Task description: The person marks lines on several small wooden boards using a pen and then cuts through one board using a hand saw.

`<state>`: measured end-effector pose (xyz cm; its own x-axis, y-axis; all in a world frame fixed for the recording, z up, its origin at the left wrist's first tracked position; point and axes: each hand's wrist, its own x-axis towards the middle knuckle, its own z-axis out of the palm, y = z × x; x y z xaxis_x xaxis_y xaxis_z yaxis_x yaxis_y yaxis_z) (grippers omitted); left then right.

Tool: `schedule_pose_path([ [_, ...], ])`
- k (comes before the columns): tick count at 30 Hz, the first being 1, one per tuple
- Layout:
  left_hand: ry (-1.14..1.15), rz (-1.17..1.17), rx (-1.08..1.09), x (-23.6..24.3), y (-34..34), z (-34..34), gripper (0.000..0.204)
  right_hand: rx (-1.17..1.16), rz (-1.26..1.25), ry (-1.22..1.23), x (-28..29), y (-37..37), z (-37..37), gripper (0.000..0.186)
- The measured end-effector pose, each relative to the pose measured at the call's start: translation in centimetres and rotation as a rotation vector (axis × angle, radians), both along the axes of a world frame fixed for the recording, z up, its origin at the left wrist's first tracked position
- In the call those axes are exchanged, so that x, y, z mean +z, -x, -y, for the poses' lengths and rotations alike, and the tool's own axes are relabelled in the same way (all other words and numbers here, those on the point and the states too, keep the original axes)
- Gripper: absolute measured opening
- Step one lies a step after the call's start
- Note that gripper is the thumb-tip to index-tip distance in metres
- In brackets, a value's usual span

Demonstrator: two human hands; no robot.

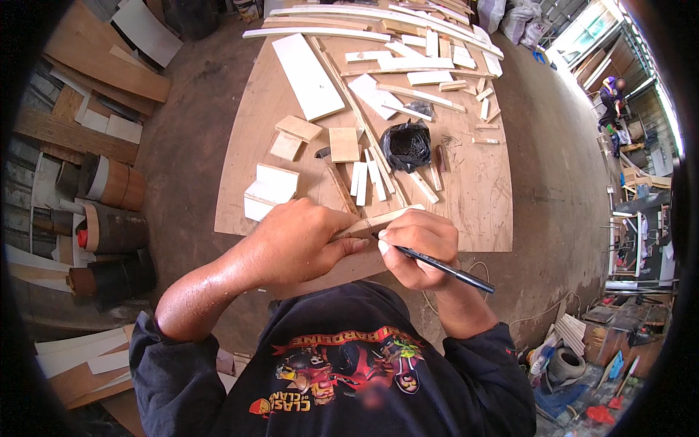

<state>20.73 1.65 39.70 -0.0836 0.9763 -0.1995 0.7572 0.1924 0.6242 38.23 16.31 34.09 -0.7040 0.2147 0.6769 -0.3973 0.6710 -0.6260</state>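
Observation:
My left hand [309, 237] is closed on a narrow pale wooden strip [393, 217] near the table's front edge, thumb along its near side. My right hand [419, 247] grips a long black pen [466, 277], its tip at the strip, where dark pencil-like lines show. Just beyond my hands lie a hammer [338, 186], short white sticks [376, 178] and a small square board [344, 146]. To the left are white-faced wood blocks [269, 186]. A black plastic-lined container [405, 146], apparently holding nails, stands behind the strip.
The plywood table [480, 218] carries long boards [308, 76] and offcuts. Panels and rolls [116, 186] line the left side. Cables [546, 313] lie on the floor at right, near piled scrap [582, 342]. Another person [611, 98] is bent over at the far right.

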Motion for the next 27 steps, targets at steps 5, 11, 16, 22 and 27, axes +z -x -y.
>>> schedule_pose_path([
  [5, 0.002, 0.013, 0.005, -0.3, 0.2, 0.1, 0.029, 0.008, 0.012, 0.006, 0.0, 0.1, 0.0, 0.007],
  [11, 0.059, 0.02, 0.015, 0.5, 0.3, -0.5, 0.033, 0.011, 0.029, 0.008, -0.1, 0.3, -0.2, 0.007],
  [16, 0.051, 0.028, 0.017, -0.2, 0.5, -0.5, 0.03, -0.005, 0.014, 0.015, -0.2, 0.5, -0.2, 0.007],
  [22, 0.052, 0.022, 0.016, -0.4, 0.6, -0.5, 0.031, 0.012, 0.038, 0.014, -0.3, 0.5, -0.4, 0.008],
  [27, 0.059, 0.025, 0.02, -0.4, 0.5, -0.6, 0.032, 0.007, 0.035, 0.01, -0.3, 0.5, -0.3, 0.008],
])
